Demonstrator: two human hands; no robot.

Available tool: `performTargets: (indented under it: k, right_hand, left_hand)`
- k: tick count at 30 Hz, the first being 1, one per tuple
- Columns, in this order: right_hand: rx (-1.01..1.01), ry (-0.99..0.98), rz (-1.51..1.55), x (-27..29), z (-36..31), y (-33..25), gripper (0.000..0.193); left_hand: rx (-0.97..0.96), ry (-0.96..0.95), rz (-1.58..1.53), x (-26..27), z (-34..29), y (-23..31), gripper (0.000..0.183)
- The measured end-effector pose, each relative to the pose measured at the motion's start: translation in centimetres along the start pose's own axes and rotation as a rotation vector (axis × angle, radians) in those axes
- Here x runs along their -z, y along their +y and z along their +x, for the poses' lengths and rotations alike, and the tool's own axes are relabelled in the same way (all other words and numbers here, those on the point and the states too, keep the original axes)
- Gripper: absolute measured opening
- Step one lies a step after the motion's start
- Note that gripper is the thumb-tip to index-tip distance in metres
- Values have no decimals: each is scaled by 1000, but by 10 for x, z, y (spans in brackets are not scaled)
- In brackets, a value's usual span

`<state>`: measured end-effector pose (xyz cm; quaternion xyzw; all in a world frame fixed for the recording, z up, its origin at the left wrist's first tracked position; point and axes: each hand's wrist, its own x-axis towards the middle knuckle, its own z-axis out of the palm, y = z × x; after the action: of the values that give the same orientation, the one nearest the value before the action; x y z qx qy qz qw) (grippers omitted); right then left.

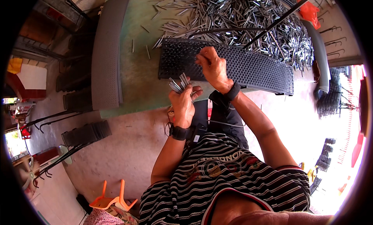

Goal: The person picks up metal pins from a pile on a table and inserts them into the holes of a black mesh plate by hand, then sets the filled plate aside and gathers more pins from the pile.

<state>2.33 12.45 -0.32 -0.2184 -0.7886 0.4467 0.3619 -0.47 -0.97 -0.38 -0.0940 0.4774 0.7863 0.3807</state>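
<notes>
The black perforated tray [260, 68] lies at upper centre; its left end seems partly filled, while the holes rightward look bare, so much probably remains. Above it, the right hand [214, 69] has curled fingers, contents unclear; just left, the left hand [182, 104] grasps metal pins [179, 84]. A big pin heap [248, 15] spreads at upper right.

Head-worn fisheye view, facing steeply down, striped shirt [237, 182] close below, green table [136, 81] farther ahead
</notes>
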Motion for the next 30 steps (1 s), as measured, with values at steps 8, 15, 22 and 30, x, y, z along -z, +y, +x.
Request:
performTargets:
  k: [8, 15, 22, 30]
  right_hand:
    - [357, -95, -414, 2, 7, -3, 9]
    - [184, -179, -552, 6, 13, -6, 8]
    - [-225, -362, -47, 18, -1, -11, 19]
    - [-301, -455, -18, 19, -7, -8, 15]
  left_hand:
    - [-3, 2, -28, 7, 2, -2, 16]
    - [29, 25, -41, 3, -1, 2, 16]
    - [67, -34, -51, 0, 1, -1, 12]
    - [62, -49, -68, -5, 2, -2, 12]
